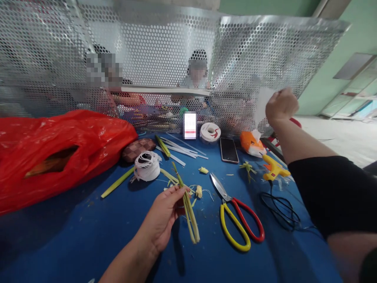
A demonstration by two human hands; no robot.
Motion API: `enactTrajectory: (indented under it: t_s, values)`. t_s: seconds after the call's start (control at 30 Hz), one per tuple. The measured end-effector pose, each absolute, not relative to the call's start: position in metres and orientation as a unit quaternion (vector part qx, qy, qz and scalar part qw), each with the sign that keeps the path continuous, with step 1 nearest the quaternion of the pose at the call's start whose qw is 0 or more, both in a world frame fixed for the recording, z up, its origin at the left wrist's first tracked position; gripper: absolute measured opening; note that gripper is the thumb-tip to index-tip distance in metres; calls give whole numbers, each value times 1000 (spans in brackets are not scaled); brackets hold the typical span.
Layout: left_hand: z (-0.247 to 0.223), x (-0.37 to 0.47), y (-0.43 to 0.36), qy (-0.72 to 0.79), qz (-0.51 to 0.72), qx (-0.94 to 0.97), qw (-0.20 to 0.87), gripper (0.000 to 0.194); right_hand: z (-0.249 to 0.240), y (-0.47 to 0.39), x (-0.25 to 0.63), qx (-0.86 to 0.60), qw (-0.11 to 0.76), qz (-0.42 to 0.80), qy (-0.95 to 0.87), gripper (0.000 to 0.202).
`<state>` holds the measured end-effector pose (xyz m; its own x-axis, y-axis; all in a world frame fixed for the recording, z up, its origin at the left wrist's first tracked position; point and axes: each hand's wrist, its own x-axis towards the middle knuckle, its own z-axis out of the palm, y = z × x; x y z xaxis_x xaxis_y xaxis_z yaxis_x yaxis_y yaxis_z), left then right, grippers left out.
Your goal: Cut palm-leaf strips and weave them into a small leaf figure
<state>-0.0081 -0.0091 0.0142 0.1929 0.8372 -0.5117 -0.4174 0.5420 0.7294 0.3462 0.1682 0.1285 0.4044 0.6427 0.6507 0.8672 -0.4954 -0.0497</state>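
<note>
My left hand (pixel 167 212) is closed on a small bundle of folded green plant strips (pixel 190 216), pinched between thumb and fingers over the blue table (pixel 123 243). The bundle's looped end points down toward me and its green tip points up. My right hand (pixel 282 105) is raised at the right in front of the perforated metal screen, its fingers curled; what they hold, if anything, is hidden. To the right of the bundle lie scissors (pixel 226 196) with one yellow and one red handle, blades slightly apart. Small pale pieces (pixel 199 192) lie beside the left fingertips.
Red plastic bag (pixel 88 133) at left; white string roll (pixel 147 167), white strips (pixel 188 151), tape roll (pixel 210 133) and phone (pixel 229 150) behind. Yellow glue gun (pixel 273 168), its black cord and orange tissue pack (pixel 252 144) at right. People sit beyond the metal screen (pixel 165 51).
</note>
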Motion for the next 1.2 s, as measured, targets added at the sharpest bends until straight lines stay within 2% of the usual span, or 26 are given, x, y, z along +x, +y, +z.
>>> enactTrajectory:
  t_s: [0.13,0.23,0.3,0.37,0.43,0.5,0.53,0.6,0.63,0.77,0.87,0.97,1.03,1.1,1.13,1.2]
  values:
    - [23,-18,-3,469,473,208,717,5,122,133,309,-774,230,-273,-523,38]
    - [33,-30,2,455,530,201,687,9,91,64,269,-713,257,-226,-612,25]
    - [38,-37,5,439,562,198,673,12,63,4,239,-636,299,-142,-697,22]
    - [42,-42,7,436,581,193,659,13,36,-53,211,-511,273,5,-815,21]
    - [42,-44,8,435,591,193,651,13,16,-95,188,-403,200,132,-883,26]
    - [41,-44,9,432,588,191,657,14,4,-116,172,-351,136,206,-903,27]
    - [40,-44,9,429,585,191,661,14,0,-120,168,-353,117,224,-901,42]
    - [38,-42,10,431,572,191,671,13,-4,-119,162,-357,85,241,-898,68]
    - [36,-42,10,431,568,190,675,13,-6,-115,160,-360,72,242,-898,74]
    - [34,-41,11,431,561,192,680,10,-12,-98,149,-361,34,224,-904,83]
    - [32,-39,9,430,554,199,685,5,-14,-85,141,-358,39,210,-909,87]
    - [29,-35,6,435,538,208,691,7,-13,-68,146,-343,118,221,-905,69]
    - [27,-32,4,441,524,226,693,7,-11,-56,157,-378,267,198,-864,50]
    - [25,-28,1,450,509,248,690,8,-10,-47,167,-471,403,195,-760,36]
    - [23,-25,-1,456,500,257,690,9,-10,-44,170,-506,446,230,-701,32]
    - [20,-18,-5,461,472,278,698,14,-12,-42,171,-534,480,349,-602,33]
